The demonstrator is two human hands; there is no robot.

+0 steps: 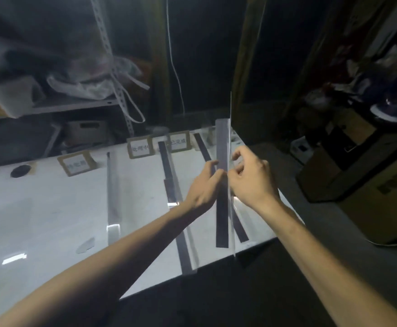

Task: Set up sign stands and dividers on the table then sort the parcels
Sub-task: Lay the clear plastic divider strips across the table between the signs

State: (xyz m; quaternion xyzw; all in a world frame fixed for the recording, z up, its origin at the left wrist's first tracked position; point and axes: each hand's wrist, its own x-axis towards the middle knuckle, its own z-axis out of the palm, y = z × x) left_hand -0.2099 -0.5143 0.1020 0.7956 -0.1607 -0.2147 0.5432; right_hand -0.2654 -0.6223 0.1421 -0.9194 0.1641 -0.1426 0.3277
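- divider [223, 208] is up at the right end of the white table [51, 208], a clear sheet seen nearly edge-on with a dark band running its length.
- left hand [202, 187] pinches it from the left side at mid-length, fingertips on the dark band.
- right hand [254, 182] pinches from the right, thumb and fingers curled onto the clear sheet, the two hands almost touching.
- can't tell whether its lower edge is on the tabletop or just above it.
- it looks like thin rigid plastic: likely light and stiff, but long enough to flex or swing if held at one end.
- clear faces probably slick and quick to smudge, so the dark band or the edges look the better hold.
- mid-length, two-handed pinch suits it; squeezing hard could bow or crack the sheet.
- dark strip [240, 227] lies on the table just right of it, likely the line to seat it on.
- two more dividers [112, 185] [172, 185] are set further left.
- three sign stands [77, 165] [140, 148] [179, 141] line the far edge.
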